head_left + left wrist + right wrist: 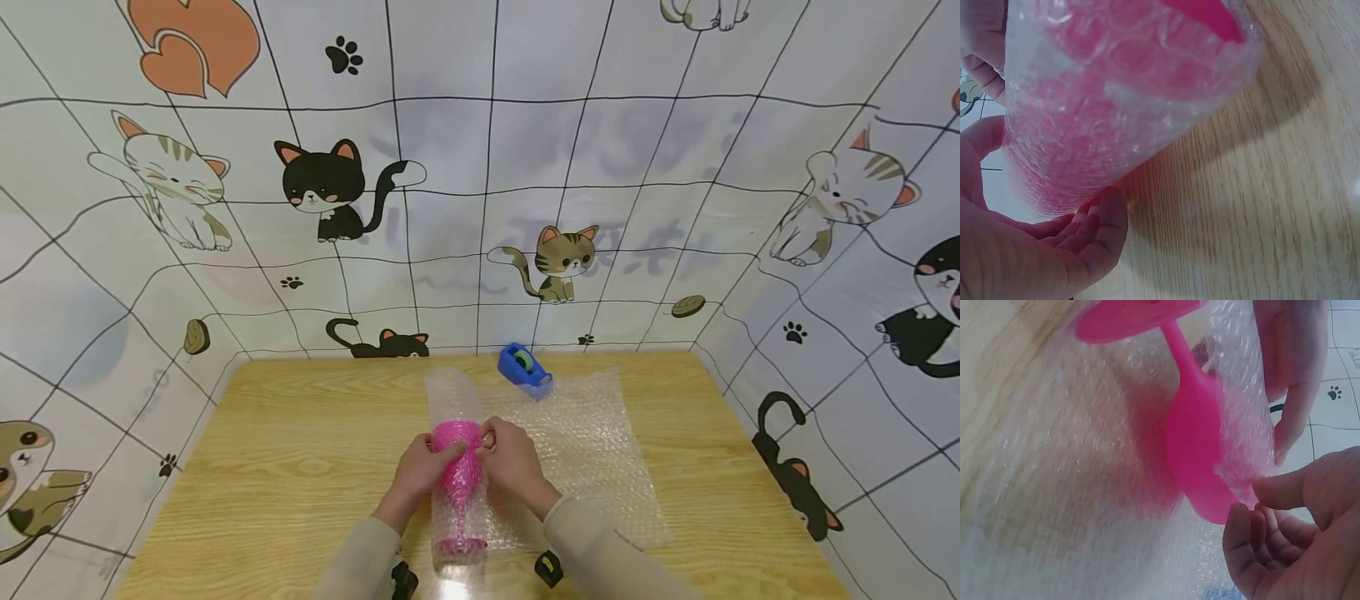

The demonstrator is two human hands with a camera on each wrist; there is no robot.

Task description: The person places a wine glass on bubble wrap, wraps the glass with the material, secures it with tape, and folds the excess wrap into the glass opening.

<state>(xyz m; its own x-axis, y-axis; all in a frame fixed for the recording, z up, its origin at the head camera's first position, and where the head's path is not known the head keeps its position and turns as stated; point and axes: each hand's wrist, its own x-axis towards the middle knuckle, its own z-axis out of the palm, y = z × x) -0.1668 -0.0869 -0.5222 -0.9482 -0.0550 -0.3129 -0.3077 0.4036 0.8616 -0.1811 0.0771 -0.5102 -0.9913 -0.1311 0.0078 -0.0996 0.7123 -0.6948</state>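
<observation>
A pink wine glass lies on its side on the bubble wrap, its bowl away from me and its foot near the table's front. One layer of wrap is folded over it. My left hand holds the wrapped bowl from the left, thumb on top; in the left wrist view the fingers curl beneath the roll. At the bowl's right side, my right hand pinches the edge of the wrap. The right wrist view shows its thumb and fingers at the glass's rim, with the uncovered side of the pink bowl facing out.
A blue tape dispenser stands at the table's back edge, by the wrap's far border. Two small black objects sit near the front, one by each forearm. Cat-printed cloth walls in the wooden table on three sides.
</observation>
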